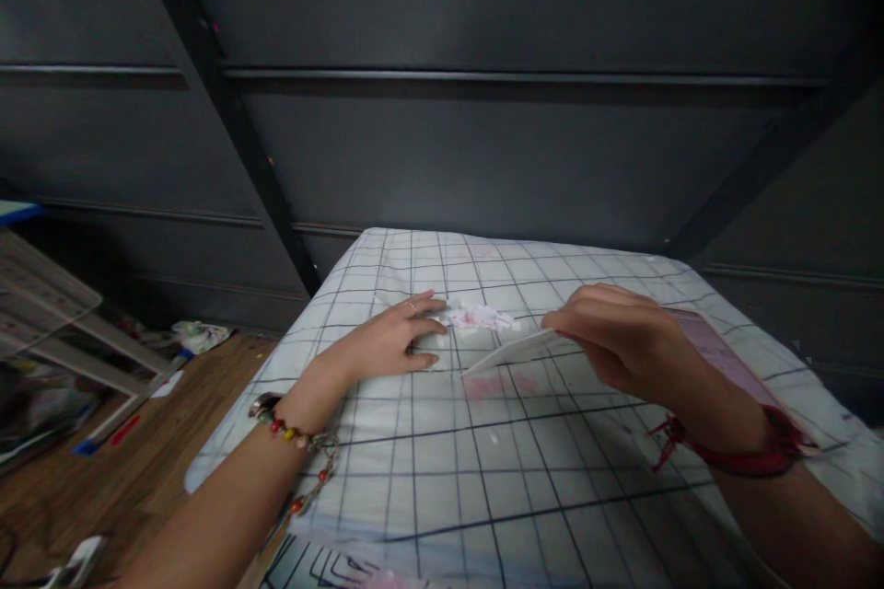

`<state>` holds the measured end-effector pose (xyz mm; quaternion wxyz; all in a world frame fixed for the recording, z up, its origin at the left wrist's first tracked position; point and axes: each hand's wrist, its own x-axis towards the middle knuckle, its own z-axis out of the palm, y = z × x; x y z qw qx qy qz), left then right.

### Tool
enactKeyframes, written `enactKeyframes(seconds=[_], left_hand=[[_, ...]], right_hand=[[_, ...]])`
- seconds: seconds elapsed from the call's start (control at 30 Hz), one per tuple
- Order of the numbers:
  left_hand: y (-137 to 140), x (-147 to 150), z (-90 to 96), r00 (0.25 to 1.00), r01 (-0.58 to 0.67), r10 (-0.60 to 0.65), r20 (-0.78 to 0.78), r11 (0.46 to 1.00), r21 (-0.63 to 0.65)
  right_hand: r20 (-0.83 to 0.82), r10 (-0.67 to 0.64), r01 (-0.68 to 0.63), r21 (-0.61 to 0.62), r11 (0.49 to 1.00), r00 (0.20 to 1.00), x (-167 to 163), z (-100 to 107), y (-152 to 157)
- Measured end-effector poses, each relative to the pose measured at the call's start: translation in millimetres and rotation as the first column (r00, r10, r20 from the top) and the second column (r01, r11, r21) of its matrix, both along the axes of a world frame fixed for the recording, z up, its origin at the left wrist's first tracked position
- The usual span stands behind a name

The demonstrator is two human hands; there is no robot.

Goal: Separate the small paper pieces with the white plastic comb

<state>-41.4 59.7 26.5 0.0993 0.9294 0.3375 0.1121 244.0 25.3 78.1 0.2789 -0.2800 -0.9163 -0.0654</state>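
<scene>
My left hand point(397, 338) rests with its fingers apart on the checked cloth, its fingertips at the left edge of a small heap of white and pink scraps point(480, 317). In my right hand point(618, 336) I grip a thin white card point(507, 352) by its right end, between thumb and fingers. The card is tilted, its left end low over the cloth, close to the heap. Pink smudges show on the cloth just below the card. Behind my right hand lies a flat pink object point(722, 354), partly covered by the hand and wrist.
The table under a white cloth with dark grid lines point(442, 469) stands against a dark panelled wall point(483, 156). A wooden stool or rack point(52, 304) stands at the left on the wood floor point(41, 506). A dark-lined printed sheet point(324, 566) lies at the near edge.
</scene>
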Motion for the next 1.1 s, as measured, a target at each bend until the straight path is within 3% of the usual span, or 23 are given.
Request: enactKeyframes(seconds=[0.3,0.4,0.57,0.73,0.9,1.0,1.1], left_hand=[[2,-2,-4.8,0.996,0.026,-0.026,0.081,1.000,0.007],[1,-4,-6.1,0.997,0.024,-0.026,0.071,1.000,0.020],[1,-4,-7.0,0.995,0.060,-0.065,0.079,0.996,0.061],[-7,2,-0.8,0.993,0.101,-0.105,0.054,0.992,0.071],[-17,13,9.1,0.982,0.188,-0.189,0.016,0.981,0.052],[-21,18,15.1,0.979,0.203,-0.202,-0.028,0.978,0.040],[-25,20,19.2,0.973,0.215,-0.212,-0.093,0.976,0.025]], right_hand=[[0.106,0.051,-0.042,-0.085,0.995,0.993,-3,14,-4],[0.122,0.043,-0.039,-0.032,0.999,0.992,3,24,-5],[0.151,-0.159,0.134,0.167,0.977,0.976,24,25,-11],[0.262,-0.400,0.331,0.273,0.904,0.878,35,4,-42],[0.246,-0.413,0.354,0.252,0.901,0.877,19,-11,-79],[0.240,-0.382,0.316,0.273,0.909,0.892,12,-8,-89],[0.232,-0.439,0.373,0.279,0.885,0.868,13,-1,-89]])
